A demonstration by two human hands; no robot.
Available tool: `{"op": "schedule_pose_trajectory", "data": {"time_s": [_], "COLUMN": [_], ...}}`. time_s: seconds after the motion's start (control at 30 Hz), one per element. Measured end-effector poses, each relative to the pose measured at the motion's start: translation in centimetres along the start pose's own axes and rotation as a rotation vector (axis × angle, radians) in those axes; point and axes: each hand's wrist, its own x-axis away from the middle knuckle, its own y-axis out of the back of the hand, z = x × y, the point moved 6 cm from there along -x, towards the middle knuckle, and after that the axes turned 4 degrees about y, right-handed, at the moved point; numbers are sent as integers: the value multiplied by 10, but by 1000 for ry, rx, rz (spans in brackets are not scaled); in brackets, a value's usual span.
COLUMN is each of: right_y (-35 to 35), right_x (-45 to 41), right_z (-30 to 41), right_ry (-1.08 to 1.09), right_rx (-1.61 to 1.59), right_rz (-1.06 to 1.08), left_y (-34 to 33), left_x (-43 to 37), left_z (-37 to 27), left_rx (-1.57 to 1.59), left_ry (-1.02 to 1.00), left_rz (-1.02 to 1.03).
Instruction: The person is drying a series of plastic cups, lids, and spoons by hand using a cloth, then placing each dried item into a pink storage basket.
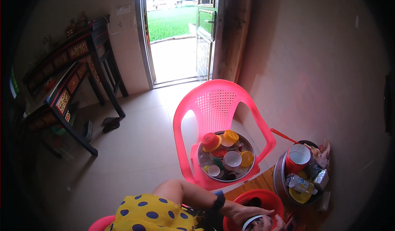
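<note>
My left hand [245,214] is shut on a small white-rimmed cup [253,221], its thumb along the rim, above a red plastic basin [277,201]. My right hand [276,224] is beside it at the bottom edge, its fingers at the cup; whether they hold anything is unclear. Something dark lies inside the basin. On the pink plastic chair [179,132] in front of me rests a round metal tray [202,166] with small white cups [232,159], yellow plastic lids [246,159] and a red container [210,140].
At the right stands a metal pot [279,172] holding a red container, a plastic bottle [301,184] and cloths. A dark carved wooden table [72,82] stands at the left, with shoes [111,124] nearby. An open door [205,30] lies beyond the chair.
</note>
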Motion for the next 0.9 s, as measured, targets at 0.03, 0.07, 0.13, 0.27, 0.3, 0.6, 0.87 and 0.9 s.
{"op": "schedule_pose_trajectory", "data": {"time_s": [0.03, 0.07, 0.13, 0.27, 0.3, 0.6, 0.87, 0.9], "right_y": [2, 4, 10, 5, 4, -1, -12, -11], "right_x": [-2, -5, -14, -11, -12, -9, 2, -1], "right_z": [2, 2, 9, 6, 5, 4, -6, -4], "right_ry": [19, 19, 81, 92, 95, 76, -137, -137], "right_rx": [211, 209, 197, 125, 122, 330, 366, 364], "right_rz": [-26, -27, 91, 284, 283, 271, 372, 374], "left_y": [1, 2, 4, 4, 4, 5, 4, 4], "left_x": [0, 1, 1, 2, 2, 2, -4, -5], "left_z": [0, 1, 0, 0, 1, -3, -2, -1], "left_rx": [-2, -1, 4, 7, 7, 9, -17, -20], "left_ry": [2, 3, 11, 31, 31, 43, 16, 15], "left_rz": [-3, -4, -11, -3, -9, -12, -20, -21]}}
